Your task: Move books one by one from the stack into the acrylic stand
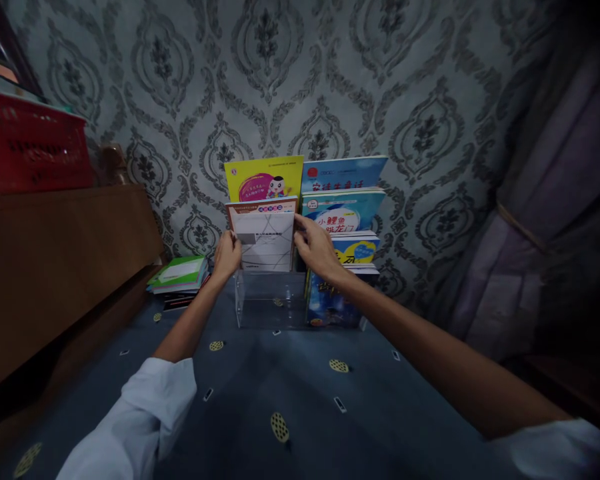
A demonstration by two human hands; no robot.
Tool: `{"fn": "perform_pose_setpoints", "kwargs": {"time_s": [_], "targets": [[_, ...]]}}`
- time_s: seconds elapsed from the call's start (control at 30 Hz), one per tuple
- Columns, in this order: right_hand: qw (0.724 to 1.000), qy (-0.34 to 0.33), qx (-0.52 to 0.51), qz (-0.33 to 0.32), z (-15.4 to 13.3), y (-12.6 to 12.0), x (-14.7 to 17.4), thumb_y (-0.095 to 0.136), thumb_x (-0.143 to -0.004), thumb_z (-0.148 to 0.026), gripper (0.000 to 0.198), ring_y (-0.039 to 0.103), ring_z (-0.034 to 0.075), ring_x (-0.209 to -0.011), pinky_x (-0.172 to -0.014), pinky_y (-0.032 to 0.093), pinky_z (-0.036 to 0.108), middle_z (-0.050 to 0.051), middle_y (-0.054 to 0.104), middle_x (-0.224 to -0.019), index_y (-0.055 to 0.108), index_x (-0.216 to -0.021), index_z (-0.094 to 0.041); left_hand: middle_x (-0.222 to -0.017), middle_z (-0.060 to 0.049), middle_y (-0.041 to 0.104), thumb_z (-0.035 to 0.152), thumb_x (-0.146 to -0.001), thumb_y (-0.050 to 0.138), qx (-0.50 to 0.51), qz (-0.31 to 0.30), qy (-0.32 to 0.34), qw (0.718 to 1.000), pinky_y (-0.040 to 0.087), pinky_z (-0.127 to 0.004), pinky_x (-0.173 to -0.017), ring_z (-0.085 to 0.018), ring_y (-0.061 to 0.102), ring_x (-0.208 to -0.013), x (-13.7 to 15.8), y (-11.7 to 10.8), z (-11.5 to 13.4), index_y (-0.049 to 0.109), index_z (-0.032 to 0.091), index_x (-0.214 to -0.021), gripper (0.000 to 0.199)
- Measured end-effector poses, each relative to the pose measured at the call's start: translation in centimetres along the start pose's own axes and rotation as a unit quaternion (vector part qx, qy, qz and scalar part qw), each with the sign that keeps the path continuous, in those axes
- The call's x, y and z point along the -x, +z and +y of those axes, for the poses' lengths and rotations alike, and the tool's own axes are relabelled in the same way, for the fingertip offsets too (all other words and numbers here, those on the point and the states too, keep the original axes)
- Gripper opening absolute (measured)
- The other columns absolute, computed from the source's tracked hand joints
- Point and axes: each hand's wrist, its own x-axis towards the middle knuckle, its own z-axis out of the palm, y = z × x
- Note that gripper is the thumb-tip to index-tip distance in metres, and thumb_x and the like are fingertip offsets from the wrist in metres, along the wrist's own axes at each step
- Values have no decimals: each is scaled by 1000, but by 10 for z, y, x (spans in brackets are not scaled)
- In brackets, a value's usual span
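A white booklet (pixel 267 250) with thin grey lines stands upright in the left column of a clear acrylic rack (pixel 273 313). My left hand (pixel 228 255) pinches its left edge. At its right edge, my right hand (pixel 316 245) grips with bent fingers; the fingertips are partly hidden. Behind the booklet rise an orange-edged book (pixel 240 209) and a yellow book (pixel 263 175) with a cartoon figure. The right column holds a blue book (pixel 343 172), a light-blue book (pixel 365 205) and several more below, including a dark blue one (pixel 337 303).
A small pile of books with a green one (pixel 180 272) on top lies to the left. Beyond it are a wooden headboard (pixel 70 267) and a red basket (pixel 30 143). A purple curtain (pixel 540 200) hangs at right; patterned wallpaper (pixel 265 80) backs the rack.
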Motion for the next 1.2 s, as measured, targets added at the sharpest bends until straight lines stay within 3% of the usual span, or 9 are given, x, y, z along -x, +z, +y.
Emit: {"fn": "perform_pose_setpoints", "kwargs": {"time_s": [0.13, 0.27, 0.5, 0.63, 0.83, 1.07, 1.2], "targets": [[1000, 18, 4, 12, -6, -2, -3, 48, -89, -18, 38, 66, 27, -108, -94, 55, 48, 13, 70, -117, 61, -125, -18, -87, -4, 60, 17, -88, 49, 5, -10, 5, 1000, 48, -35, -87, -23, 60, -89, 2, -2, 1, 44, 24, -85, 9], [993, 22, 116, 30, -14, -7, -13, 51, -91, -22, 21, 67, 29, -93, -83, 54, 45, 10, 73, -101, 69, -103, -22, -85, -3, 58, 20, -89, 49, 15, -17, 5, 1000, 48, -34, -85, -22, 60, -88, 3, -4, 1, 44, 24, -84, 8], [981, 62, 183, 19, -16, -11, -35, 56, -87, -22, 15, 67, 30, -81, -74, 52, 43, 8, 74, -85, 70, -85, -22, -85, -3, 59, 19, -89, 51, 48, -23, -15, 998, 48, -35, -87, -23, 61, -89, -4, -4, 3, 48, 22, -88, 4], [985, 79, 151, 32, -10, -5, -42, 55, -86, -20, 15, 67, 31, -85, -80, 52, 45, 10, 73, -86, 70, -90, -21, -90, -5, 61, 18, -88, 51, 53, -16, -27, 998, 48, -37, -91, -25, 61, -96, -7, 0, 7, 49, 22, -91, 5], [995, 51, 75, 44, -2, 1, -39, 52, -90, -23, 26, 67, 32, -95, -83, 54, 47, 11, 75, -96, 65, -113, -20, -102, -10, 63, 20, -90, 47, 48, -1, -41, 998, 47, -44, -97, -29, 61, -107, -8, 8, 10, 49, 21, -100, 11], [998, 12, 69, 5, -6, -4, -19, 47, -87, -16, 32, 69, 30, -95, -85, 56, 47, 10, 74, -102, 68, -111, -20, -100, -8, 62, 17, -92, 47, 52, 17, -23, 998, 46, -41, -100, -26, 61, -108, -1, 11, 7, 49, 22, -100, 10], [996, 4, 90, 18, -7, -4, -11, 49, -87, -17, 29, 67, 30, -97, -86, 55, 47, 12, 71, -105, 69, -108, -20, -99, -8, 63, 17, -93, 47, 47, 19, -20, 999, 46, -41, -100, -26, 62, -108, 1, 10, 8, 50, 21, -99, 8]]}}
